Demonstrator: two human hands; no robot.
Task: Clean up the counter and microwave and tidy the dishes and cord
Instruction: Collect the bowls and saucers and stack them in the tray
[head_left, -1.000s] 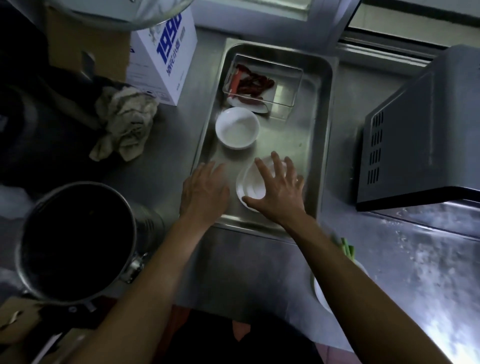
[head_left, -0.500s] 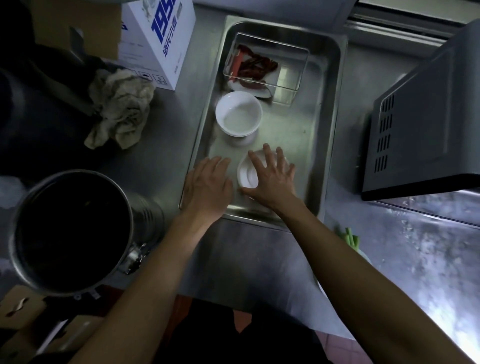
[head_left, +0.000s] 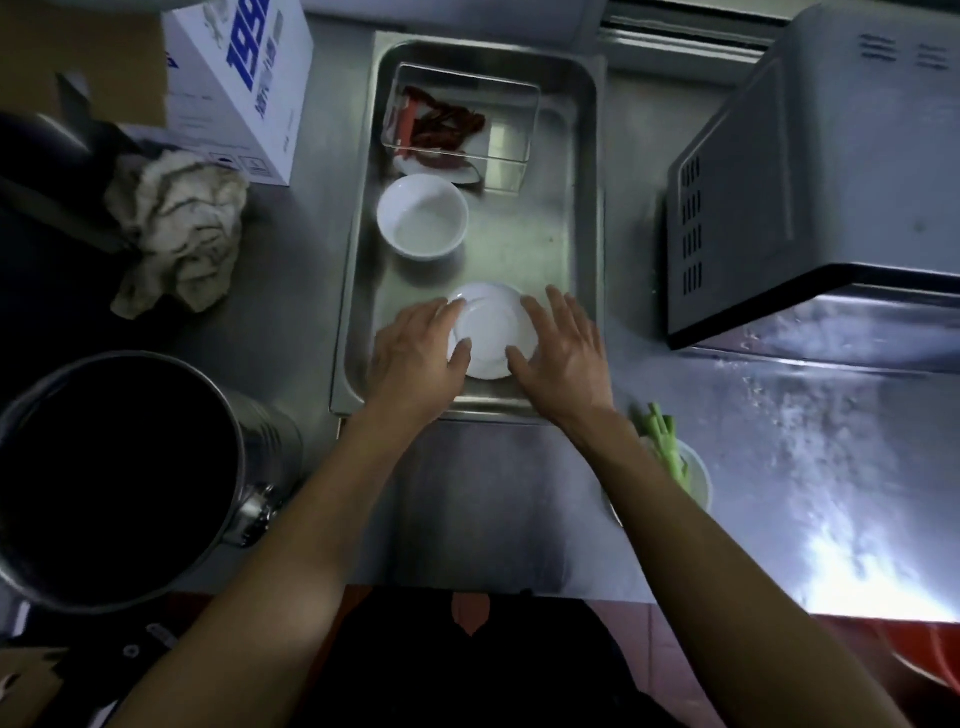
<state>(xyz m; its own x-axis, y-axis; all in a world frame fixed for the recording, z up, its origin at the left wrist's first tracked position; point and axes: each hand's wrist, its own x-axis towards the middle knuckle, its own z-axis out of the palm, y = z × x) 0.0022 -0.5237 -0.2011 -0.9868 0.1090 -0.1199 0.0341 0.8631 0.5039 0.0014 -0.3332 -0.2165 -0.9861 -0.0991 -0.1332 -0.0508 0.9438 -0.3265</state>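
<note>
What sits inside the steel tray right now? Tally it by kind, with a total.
Inside the steel tray:
White plate, between the left hand and right hand: 1
White bowl: 1
Clear container holding red food: 1
A further dish edge shows under the container; too hidden to count.
Total: 3

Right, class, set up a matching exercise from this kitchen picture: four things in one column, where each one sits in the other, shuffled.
Things:
1. small white plate
2. crumpled cloth
3. clear container
4. green stalks

Places:
A. far end of the metal tray
B. between the left hand and the right hand
C. counter, left of the tray
D. counter, beside the right forearm

Pairs: 1-B, 2-C, 3-A, 4-D
</note>
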